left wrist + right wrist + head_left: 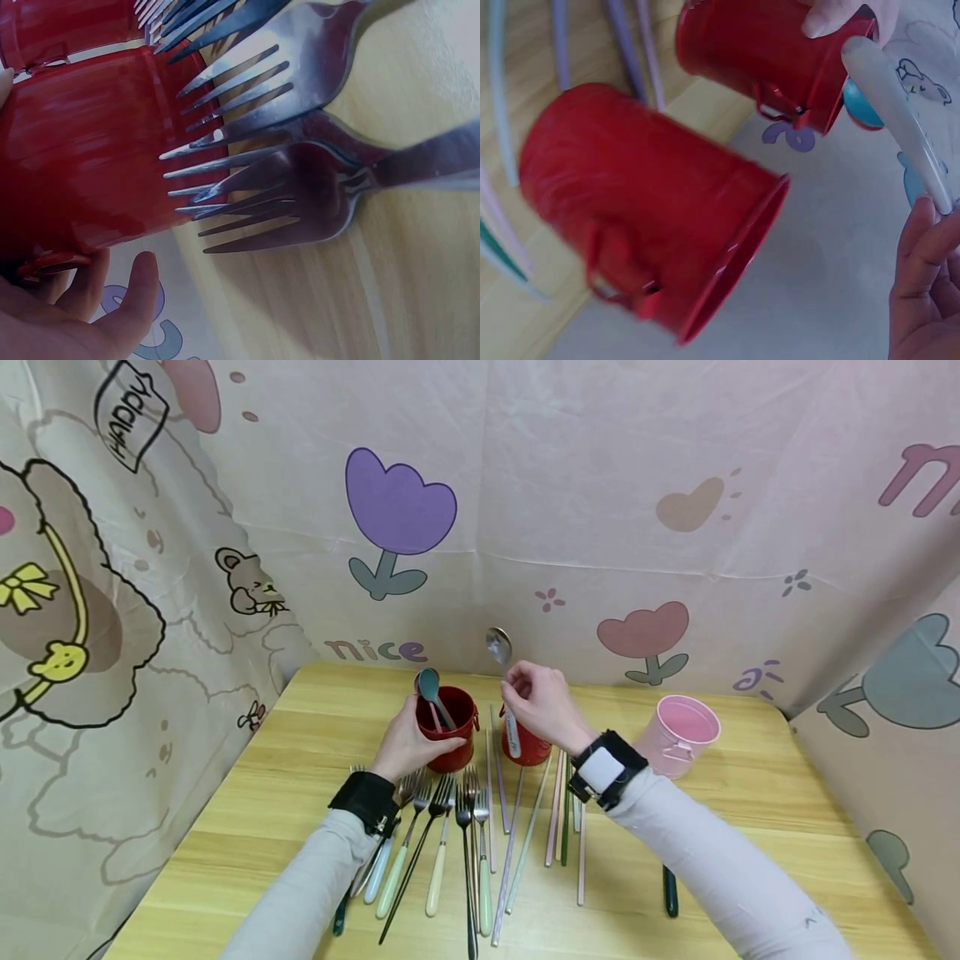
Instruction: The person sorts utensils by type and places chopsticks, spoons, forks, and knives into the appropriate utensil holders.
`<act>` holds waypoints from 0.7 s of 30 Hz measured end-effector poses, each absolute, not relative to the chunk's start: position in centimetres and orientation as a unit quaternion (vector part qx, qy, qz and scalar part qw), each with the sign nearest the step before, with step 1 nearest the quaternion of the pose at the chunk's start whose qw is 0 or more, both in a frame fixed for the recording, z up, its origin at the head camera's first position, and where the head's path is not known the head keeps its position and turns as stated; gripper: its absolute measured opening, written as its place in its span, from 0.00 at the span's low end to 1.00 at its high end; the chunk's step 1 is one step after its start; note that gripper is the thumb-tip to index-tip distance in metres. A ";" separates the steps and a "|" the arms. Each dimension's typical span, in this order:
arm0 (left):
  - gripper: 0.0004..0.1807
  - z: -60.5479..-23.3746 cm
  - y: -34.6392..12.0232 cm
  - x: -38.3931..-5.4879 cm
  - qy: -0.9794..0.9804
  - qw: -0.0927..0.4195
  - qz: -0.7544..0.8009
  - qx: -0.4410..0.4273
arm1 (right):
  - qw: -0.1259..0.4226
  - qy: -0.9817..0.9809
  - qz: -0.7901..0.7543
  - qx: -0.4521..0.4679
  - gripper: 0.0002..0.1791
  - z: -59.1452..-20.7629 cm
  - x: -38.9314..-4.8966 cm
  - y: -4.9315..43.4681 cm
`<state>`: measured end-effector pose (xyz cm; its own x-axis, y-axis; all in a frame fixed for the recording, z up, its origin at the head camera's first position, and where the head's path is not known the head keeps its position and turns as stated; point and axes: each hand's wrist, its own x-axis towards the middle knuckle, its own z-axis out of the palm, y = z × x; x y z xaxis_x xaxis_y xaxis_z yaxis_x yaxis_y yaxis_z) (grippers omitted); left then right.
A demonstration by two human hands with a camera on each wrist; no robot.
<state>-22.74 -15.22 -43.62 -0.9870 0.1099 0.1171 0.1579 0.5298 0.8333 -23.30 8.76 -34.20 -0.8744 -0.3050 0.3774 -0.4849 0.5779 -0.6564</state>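
Observation:
My left hand (408, 743) grips the left red bucket (459, 758), thumb across its front and the other fingers round the far left side. Leaning inside that bucket are a teal spoon (429, 685) and a reddish one partly hidden behind it. My right hand (543, 702) pinches a metal spoon (498, 646) around its middle, bowl up. Its pale handle (900, 112) points down and overlaps the second red bucket (534, 750) in the head view. From the right wrist, this second bucket (645, 210) shows a side handle, and the spoon is apart from it.
Several forks (315, 67) lie in front of the left bucket, tines towards it. Thin coloured sticks (517, 852) spread across the middle of the wooden table (255, 835). A pink bucket (678, 743) stands at the right. Near my right forearm lies a dark green handle (670, 892).

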 end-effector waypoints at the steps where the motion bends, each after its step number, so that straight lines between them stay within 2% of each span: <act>1: 0.51 -43.6 -15.2 -22.8 -0.874 0.026 -0.479 -0.077 | 0.116 -0.878 0.406 0.227 0.07 -34.1 -23.5 8.3; 11: 0.50 -43.6 -15.3 -22.8 -0.875 0.030 -0.475 -0.086 | 0.181 -0.835 0.450 0.262 0.08 -33.3 -25.0 4.0; 21: 0.49 -43.6 -15.2 -22.9 -0.880 0.027 -0.466 -0.083 | 0.145 -0.839 0.448 0.272 0.08 -35.3 -25.8 1.9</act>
<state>-22.87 -15.25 -43.62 -0.9847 0.1210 0.1254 0.1717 0.5517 0.8162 -25.75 1.87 -35.30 -0.8102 -0.3261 0.4870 -0.5861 0.4510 -0.6731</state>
